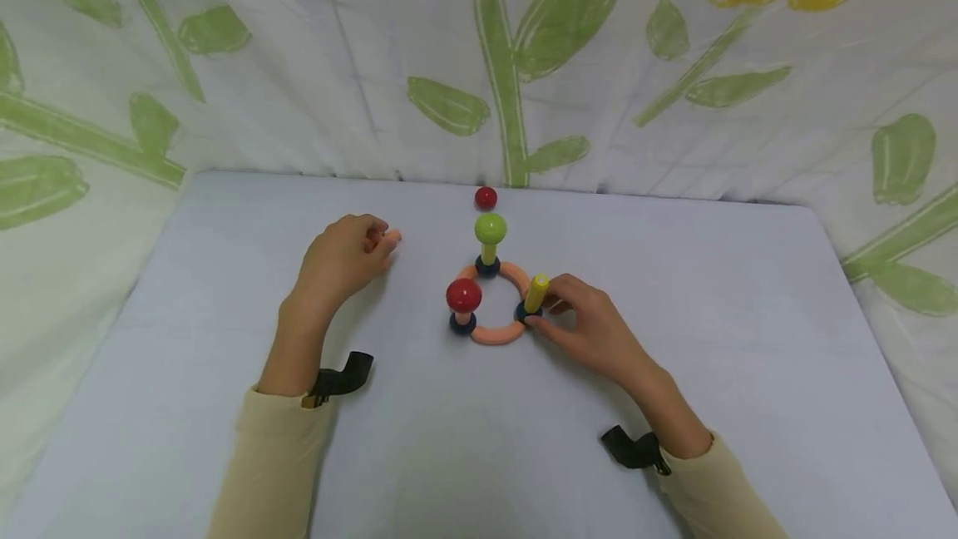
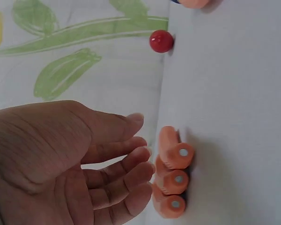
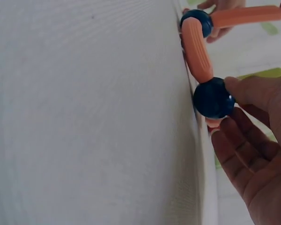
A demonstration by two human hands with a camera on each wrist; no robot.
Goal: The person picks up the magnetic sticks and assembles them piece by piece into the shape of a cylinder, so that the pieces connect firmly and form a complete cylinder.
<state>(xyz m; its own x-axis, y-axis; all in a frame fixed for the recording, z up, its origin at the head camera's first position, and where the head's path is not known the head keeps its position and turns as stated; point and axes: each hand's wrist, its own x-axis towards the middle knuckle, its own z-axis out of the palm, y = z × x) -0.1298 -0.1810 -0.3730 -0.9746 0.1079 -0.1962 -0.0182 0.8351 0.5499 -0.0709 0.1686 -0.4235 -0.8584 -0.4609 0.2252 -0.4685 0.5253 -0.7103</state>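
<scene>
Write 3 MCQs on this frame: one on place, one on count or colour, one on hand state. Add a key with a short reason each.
1. Where does the loose red ball lie?
A. at the table's far edge, beyond the ring
B. inside the ring
C. under the left hand

2. How many uprights stand on the orange ring?
A. one
B. three
C. five

3. What is the right hand doing?
A. lying flat, away from the toy
B. gripping the red ball
C. touching the yellow peg and its dark blue ball joint

Key: 1 A, the ball sits alone behind the green-capped peg. 2 B, green-capped, red-capped and yellow pegs rise from it. 3 C, both head and right wrist views show fingertips at that joint.
</scene>
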